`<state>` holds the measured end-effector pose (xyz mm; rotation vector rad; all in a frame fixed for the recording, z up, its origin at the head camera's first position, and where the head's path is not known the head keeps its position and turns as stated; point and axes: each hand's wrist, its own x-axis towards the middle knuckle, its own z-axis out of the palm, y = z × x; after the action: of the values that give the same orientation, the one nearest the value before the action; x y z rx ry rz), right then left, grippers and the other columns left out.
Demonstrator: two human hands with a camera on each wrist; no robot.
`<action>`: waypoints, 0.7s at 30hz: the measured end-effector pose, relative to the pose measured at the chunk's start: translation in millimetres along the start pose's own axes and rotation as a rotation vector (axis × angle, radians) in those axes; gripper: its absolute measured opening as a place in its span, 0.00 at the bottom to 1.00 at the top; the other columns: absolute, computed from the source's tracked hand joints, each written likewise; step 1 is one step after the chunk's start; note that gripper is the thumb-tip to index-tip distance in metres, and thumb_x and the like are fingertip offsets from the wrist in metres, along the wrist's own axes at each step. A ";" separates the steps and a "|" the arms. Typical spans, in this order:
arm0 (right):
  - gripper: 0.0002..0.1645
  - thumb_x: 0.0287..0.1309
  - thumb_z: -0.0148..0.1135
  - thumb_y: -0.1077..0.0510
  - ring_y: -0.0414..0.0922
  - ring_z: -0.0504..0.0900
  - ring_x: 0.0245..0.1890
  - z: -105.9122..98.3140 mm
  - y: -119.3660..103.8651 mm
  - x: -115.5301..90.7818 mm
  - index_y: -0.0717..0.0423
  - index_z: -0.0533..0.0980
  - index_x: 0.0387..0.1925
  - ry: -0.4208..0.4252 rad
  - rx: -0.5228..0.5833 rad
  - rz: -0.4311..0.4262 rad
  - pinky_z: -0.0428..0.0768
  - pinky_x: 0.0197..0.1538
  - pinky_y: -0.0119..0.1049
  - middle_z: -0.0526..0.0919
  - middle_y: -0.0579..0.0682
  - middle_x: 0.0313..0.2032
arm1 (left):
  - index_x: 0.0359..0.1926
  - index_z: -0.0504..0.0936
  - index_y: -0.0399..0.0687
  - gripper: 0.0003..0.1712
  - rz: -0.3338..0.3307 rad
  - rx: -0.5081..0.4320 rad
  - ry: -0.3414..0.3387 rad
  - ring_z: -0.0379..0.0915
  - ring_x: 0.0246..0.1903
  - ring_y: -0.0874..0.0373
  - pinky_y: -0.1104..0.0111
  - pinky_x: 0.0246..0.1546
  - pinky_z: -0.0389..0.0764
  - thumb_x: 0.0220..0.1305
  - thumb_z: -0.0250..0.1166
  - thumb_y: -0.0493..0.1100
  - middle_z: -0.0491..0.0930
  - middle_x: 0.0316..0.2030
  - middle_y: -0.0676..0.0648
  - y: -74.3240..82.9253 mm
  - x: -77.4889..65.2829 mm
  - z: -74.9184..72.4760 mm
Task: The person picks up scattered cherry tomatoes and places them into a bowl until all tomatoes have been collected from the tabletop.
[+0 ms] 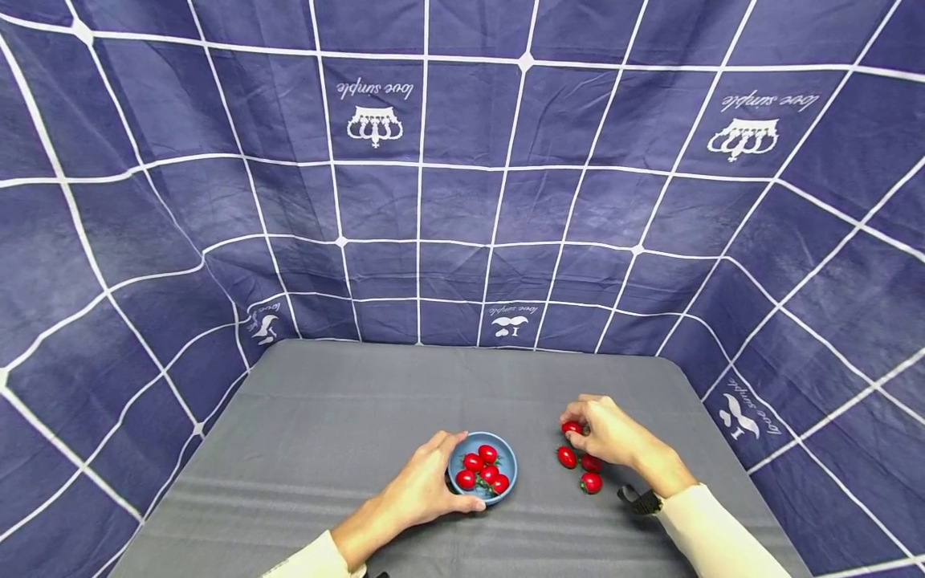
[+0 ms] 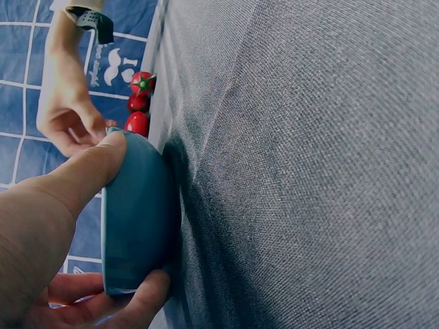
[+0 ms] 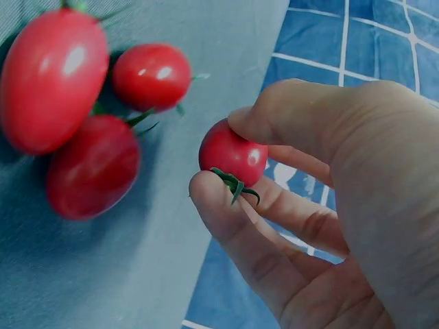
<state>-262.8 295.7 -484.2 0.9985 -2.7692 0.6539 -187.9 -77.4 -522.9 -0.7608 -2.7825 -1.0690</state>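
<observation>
My left hand (image 1: pixel 425 488) holds a small round blue bowl (image 1: pixel 509 461) at its rim, thumb on the near side and fingers at the far side. Several red cherry tomatoes (image 1: pixel 489 474) with green stems lie in it. Seen from the left wrist, the bowl (image 2: pixel 140 212) sits upright on the cloth. Off to the right, my right hand (image 1: pixel 613 435) pinches one cherry tomato (image 3: pixel 233 154) between thumb and fingers, its green stem pointing down in the right wrist view. Three more tomatoes (image 3: pixel 92 168) lie close together on the table beside that hand.
A grey cloth (image 1: pixel 325 425) covers the table, with slight wrinkles toward the front. Blue fabric with white grid lines (image 1: pixel 462 201) hangs behind and along both sides. A dark strap (image 1: pixel 639 502) hangs at the right wrist.
</observation>
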 end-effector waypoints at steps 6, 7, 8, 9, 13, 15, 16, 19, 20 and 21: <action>0.11 0.59 0.78 0.69 0.33 0.87 0.32 0.7 -18.7 6.4 0.55 0.91 0.43 0.038 -0.022 -0.044 0.85 0.38 0.29 0.88 0.48 0.37 | 0.77 0.80 0.34 0.64 -0.006 0.007 -0.003 0.89 0.61 0.44 0.55 0.68 0.90 0.47 0.97 0.61 0.87 0.62 0.43 1.1 0.5 -0.2; 0.12 0.58 0.79 0.69 0.32 0.86 0.31 1.0 -22.3 7.9 0.55 0.91 0.43 0.043 -0.021 -0.054 0.85 0.37 0.29 0.88 0.48 0.36 | 0.77 0.80 0.34 0.64 -0.008 0.007 -0.002 0.88 0.61 0.44 0.55 0.68 0.90 0.47 0.97 0.60 0.87 0.62 0.43 1.2 0.4 0.0; 0.12 0.58 0.79 0.69 0.31 0.85 0.31 1.3 -26.0 9.3 0.55 0.91 0.43 0.047 -0.021 -0.063 0.85 0.37 0.28 0.87 0.47 0.37 | 0.77 0.80 0.34 0.64 -0.009 0.007 -0.001 0.88 0.60 0.44 0.55 0.68 0.90 0.47 0.97 0.60 0.87 0.62 0.43 1.3 0.3 0.0; 0.13 0.58 0.79 0.69 0.30 0.85 0.31 1.6 -29.8 10.9 0.55 0.91 0.43 0.049 -0.022 -0.073 0.84 0.37 0.28 0.87 0.47 0.37 | 0.77 0.80 0.34 0.64 -0.010 0.006 -0.001 0.88 0.60 0.44 0.55 0.68 0.90 0.47 0.97 0.60 0.87 0.62 0.43 1.4 0.3 -0.1; 0.13 0.57 0.80 0.69 0.31 0.84 0.32 3.9 -43.5 16.1 0.54 0.90 0.43 0.051 -0.028 -0.109 0.84 0.37 0.26 0.87 0.45 0.37 | 0.77 0.80 0.33 0.63 -0.007 0.001 0.006 0.88 0.60 0.44 0.55 0.67 0.90 0.46 0.98 0.59 0.87 0.62 0.43 1.6 0.6 -0.1; 0.14 0.57 0.81 0.69 0.33 0.84 0.32 5.5 -49.8 18.0 0.53 0.90 0.43 0.046 -0.033 -0.128 0.84 0.38 0.26 0.87 0.45 0.38 | 0.77 0.80 0.33 0.63 -0.005 0.000 0.006 0.89 0.60 0.44 0.55 0.67 0.90 0.46 0.98 0.59 0.87 0.62 0.43 2.0 0.7 -0.1; 0.14 0.57 0.81 0.69 0.34 0.84 0.32 6.3 -52.7 18.8 0.53 0.90 0.43 0.043 -0.033 -0.137 0.84 0.38 0.26 0.87 0.44 0.38 | 0.77 0.80 0.33 0.63 -0.004 -0.001 0.007 0.89 0.59 0.44 0.55 0.67 0.90 0.46 0.98 0.59 0.87 0.62 0.42 2.0 0.8 -0.2; 0.15 0.57 0.82 0.69 0.36 0.85 0.32 8.7 -61.7 21.1 0.53 0.90 0.44 0.040 -0.036 -0.168 0.85 0.39 0.26 0.87 0.44 0.40 | 0.76 0.80 0.32 0.63 -0.002 0.000 0.005 0.89 0.59 0.44 0.55 0.66 0.90 0.46 0.98 0.59 0.87 0.61 0.42 2.4 1.2 -0.3; 0.15 0.57 0.82 0.69 0.36 0.85 0.32 9.4 -64.7 21.9 0.54 0.90 0.44 0.038 -0.034 -0.175 0.85 0.39 0.26 0.87 0.45 0.40 | 0.76 0.80 0.32 0.63 -0.002 0.000 0.005 0.89 0.59 0.44 0.55 0.66 0.90 0.46 0.98 0.59 0.87 0.61 0.42 2.5 1.3 -0.4; 0.15 0.57 0.82 0.69 0.37 0.85 0.32 10.4 -67.6 22.5 0.54 0.90 0.45 0.038 -0.035 -0.185 0.86 0.40 0.25 0.87 0.45 0.40 | 0.76 0.80 0.33 0.63 -0.002 0.001 0.004 0.89 0.59 0.44 0.55 0.66 0.90 0.46 0.98 0.59 0.87 0.61 0.42 2.6 1.4 -0.4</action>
<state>-237.1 231.7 -463.7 1.2026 -2.6050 0.5885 -187.9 -75.5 -520.7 -0.7554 -2.7807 -1.0678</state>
